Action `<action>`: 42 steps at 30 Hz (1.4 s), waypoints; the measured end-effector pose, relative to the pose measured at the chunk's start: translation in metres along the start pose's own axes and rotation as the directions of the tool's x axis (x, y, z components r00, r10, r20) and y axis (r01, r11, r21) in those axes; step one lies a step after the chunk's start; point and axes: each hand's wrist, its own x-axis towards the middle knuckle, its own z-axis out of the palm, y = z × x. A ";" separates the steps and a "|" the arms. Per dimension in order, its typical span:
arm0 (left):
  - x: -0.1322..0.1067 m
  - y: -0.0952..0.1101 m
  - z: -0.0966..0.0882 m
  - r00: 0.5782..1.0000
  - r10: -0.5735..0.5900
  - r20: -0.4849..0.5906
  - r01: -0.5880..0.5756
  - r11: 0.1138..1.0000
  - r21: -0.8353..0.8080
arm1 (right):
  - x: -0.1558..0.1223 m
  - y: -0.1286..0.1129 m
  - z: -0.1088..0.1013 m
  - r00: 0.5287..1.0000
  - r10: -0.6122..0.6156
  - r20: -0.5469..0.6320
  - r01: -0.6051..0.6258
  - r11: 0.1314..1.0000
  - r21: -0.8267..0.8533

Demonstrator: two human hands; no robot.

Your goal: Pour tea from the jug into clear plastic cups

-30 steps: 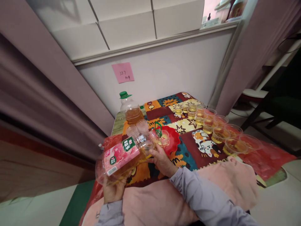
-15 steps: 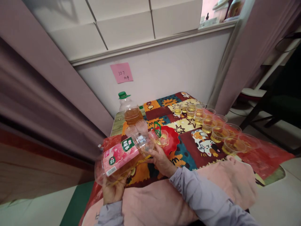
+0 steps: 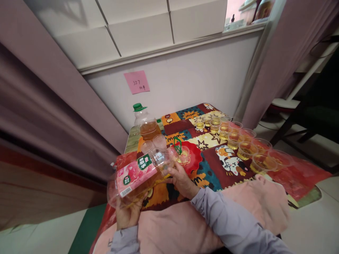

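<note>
A large clear juice bottle point(image 3: 137, 174) with a pink label lies tilted in both my hands, its mouth toward the right. My left hand point(image 3: 129, 211) supports its base from below. Close to the neck, my right hand point(image 3: 181, 178) grips the bottle's side. The mouth is over a clear plastic cup point(image 3: 184, 155) with a little pale yellow liquid, standing on a red scalloped plate point(image 3: 196, 158). A green ring handle point(image 3: 177, 145) shows by the bottle's mouth. Some amber liquid remains along the bottle's lower side.
Behind stands another bottle point(image 3: 148, 127) with a green cap, partly full. Clear upturned-looking cups point(image 3: 159, 141) stand before it. Several cups of yellow liquid point(image 3: 247, 151) line the right side. A patterned cloth point(image 3: 182, 123) covers the table; a pink note point(image 3: 137, 82) is on the wall.
Almost nothing differs. The bottle has shifted very slightly to the right, and both hands keep their hold on it.
</note>
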 end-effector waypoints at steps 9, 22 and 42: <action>0.001 -0.001 0.003 0.996 0.012 -0.083 -0.015 0.999 -0.039 | 0.000 0.001 0.001 1.000 -0.001 -0.014 0.001 1.000 0.007; 0.001 -0.001 0.002 1.000 0.007 -0.013 -0.007 0.999 -0.037 | -0.001 -0.001 0.002 1.000 -0.005 -0.013 0.005 1.000 -0.002; 0.002 -0.001 -0.002 0.998 -0.027 0.052 0.033 0.993 -0.110 | 0.001 0.001 0.001 1.000 0.000 -0.008 0.000 1.000 0.014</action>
